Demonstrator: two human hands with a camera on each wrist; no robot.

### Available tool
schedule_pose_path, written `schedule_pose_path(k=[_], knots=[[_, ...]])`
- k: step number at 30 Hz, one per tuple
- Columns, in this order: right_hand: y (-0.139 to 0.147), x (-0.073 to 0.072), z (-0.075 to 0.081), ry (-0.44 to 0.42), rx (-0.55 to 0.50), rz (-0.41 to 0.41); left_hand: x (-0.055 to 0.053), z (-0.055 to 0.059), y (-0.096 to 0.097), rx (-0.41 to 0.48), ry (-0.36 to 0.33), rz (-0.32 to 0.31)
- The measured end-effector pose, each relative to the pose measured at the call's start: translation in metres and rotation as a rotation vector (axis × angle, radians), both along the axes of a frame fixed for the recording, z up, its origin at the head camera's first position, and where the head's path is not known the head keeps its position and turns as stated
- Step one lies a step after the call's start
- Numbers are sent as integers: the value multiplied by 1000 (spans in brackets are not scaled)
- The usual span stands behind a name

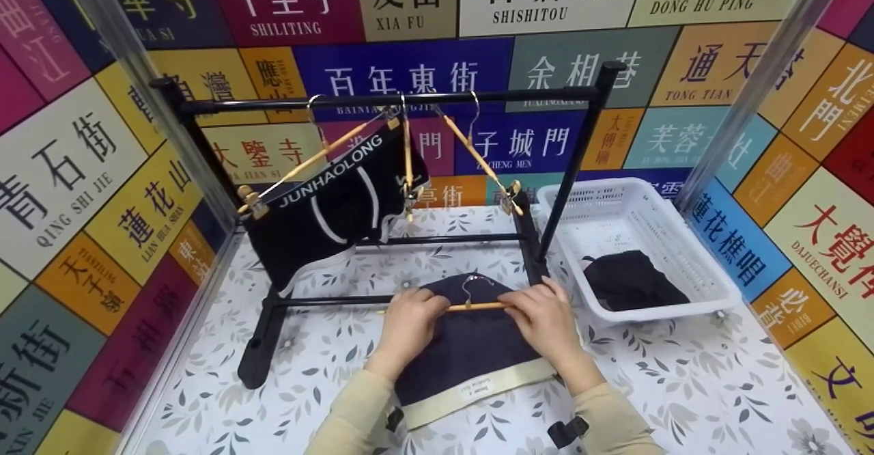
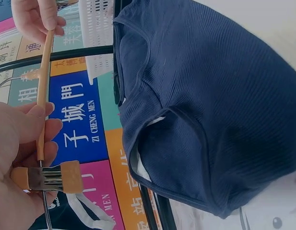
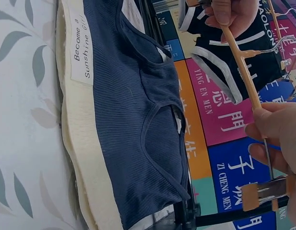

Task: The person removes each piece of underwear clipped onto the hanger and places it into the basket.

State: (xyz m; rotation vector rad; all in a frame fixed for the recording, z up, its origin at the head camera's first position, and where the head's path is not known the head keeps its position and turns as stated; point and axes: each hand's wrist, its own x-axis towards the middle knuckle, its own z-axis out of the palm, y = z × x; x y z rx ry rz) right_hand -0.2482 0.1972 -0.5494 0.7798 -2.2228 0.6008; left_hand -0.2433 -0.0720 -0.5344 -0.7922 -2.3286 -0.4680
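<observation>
A pair of navy ribbed underpants [image 1: 471, 349] lies on the table in front of me, its cream waistband [image 3: 76, 120] toward me. Printed lettering marks a white label on that band, seen in the right wrist view. Above the underpants, both hands hold a wooden clip hanger [image 1: 474, 306] level. My left hand [image 1: 412, 325] pinches its left part, and my right hand [image 1: 546, 315] pinches the right part. One metal-and-wood clip [image 2: 66, 177] shows beside the left hand, another clip [image 3: 265, 194] beside the right. The hanger's hook [image 1: 469, 287] points away from me. Neither visible clip grips cloth.
Behind the hands stands a black rack [image 1: 526, 95]. On it hang black underpants [image 1: 328, 202] with white trim, clipped to a hanger, and further clip hangers [image 1: 474, 147]. At right, a white plastic basket [image 1: 710, 257] contains dark cloth [image 1: 631, 281]. Sign-printed walls surround the floral-patterned tabletop [image 1: 683, 380].
</observation>
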Motion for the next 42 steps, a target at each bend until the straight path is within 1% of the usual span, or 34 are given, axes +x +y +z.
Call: schedule_pose_path(k=[4,6,10,13,16,21,28,34,37,39,42], knots=[[0,2,3,8,5,27,-1,2,-4,7,-21,25],[0,2,4,9,2,40,-3,1,-7,12,-16,32],[-1,3,4,39,-9,88,-8,0,-14,24,4,44],[-2,3,3,54,-4,130,-11,2,-20,35,-4,64],[-2,4,0,35,12,153,-13,4,-25,45,-19,85],[-3,6,-7,-57,53,151,-13,6,-32,60,-34,104],[-6,10,-24,-239,171,92,-13,5,-37,77,-17,100],[-10,15,-36,-385,249,63,-12,4,-40,81,-22,105],[-11,17,-40,-435,274,56,-11,5,-42,82,-40,119],[-12,17,-42,-454,291,55,-11,5,-44,82,-46,128],[-12,18,-45,-481,319,54,-12,5,-46,88,-42,124]])
